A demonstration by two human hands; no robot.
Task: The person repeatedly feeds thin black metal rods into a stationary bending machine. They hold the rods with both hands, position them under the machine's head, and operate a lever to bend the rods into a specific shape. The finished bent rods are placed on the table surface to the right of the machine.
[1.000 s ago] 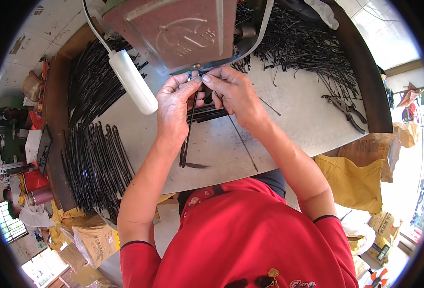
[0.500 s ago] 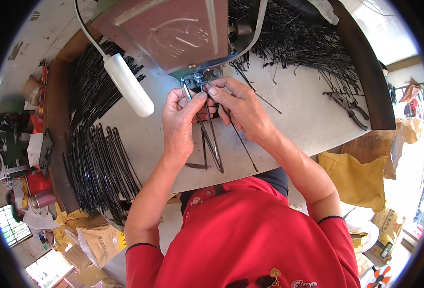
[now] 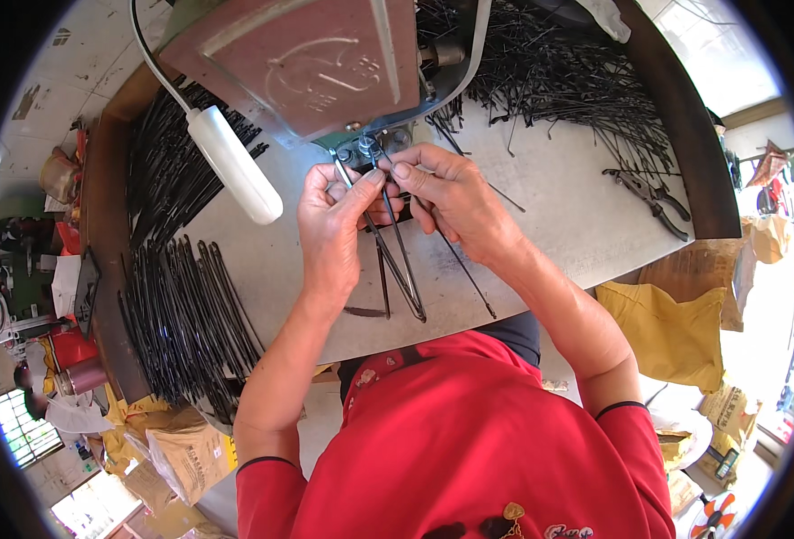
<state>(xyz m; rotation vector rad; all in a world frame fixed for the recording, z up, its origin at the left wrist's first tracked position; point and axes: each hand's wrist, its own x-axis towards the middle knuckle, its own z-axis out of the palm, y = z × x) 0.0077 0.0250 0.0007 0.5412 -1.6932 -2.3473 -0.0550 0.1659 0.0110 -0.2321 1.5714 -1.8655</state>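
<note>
Under the head of a red-brown machine (image 3: pixel 316 67), both my hands work close together at its small metal tooling (image 3: pixel 367 145). My left hand (image 3: pixel 328 225) is closed, thumb and fingers pinching a long dark metal rod bent into a narrow V (image 3: pixel 404 278). The V's folded end points toward me, and its upper ends reach up to the tooling. My right hand (image 3: pixel 460 202) pinches a thin dark metal rod (image 3: pixel 471 280) whose lower end slants down toward the table's front edge. Its upper end near the tooling is partly hidden by my fingers.
A white tube lamp (image 3: pixel 235 166) hangs left of my hands. Bundled dark rods (image 3: pixel 177 314) lie along the left side, with more behind (image 3: pixel 177 162). A tangled pile of thin rods (image 3: pixel 559 81) fills the back right. Pliers (image 3: pixel 653 202) lie by the raised right edge (image 3: pixel 698 162).
The lower end of the thin rod in my right hand has swung to the right. The bent rod's folded end has shifted slightly right. Both hands keep their grip near the tooling.
</note>
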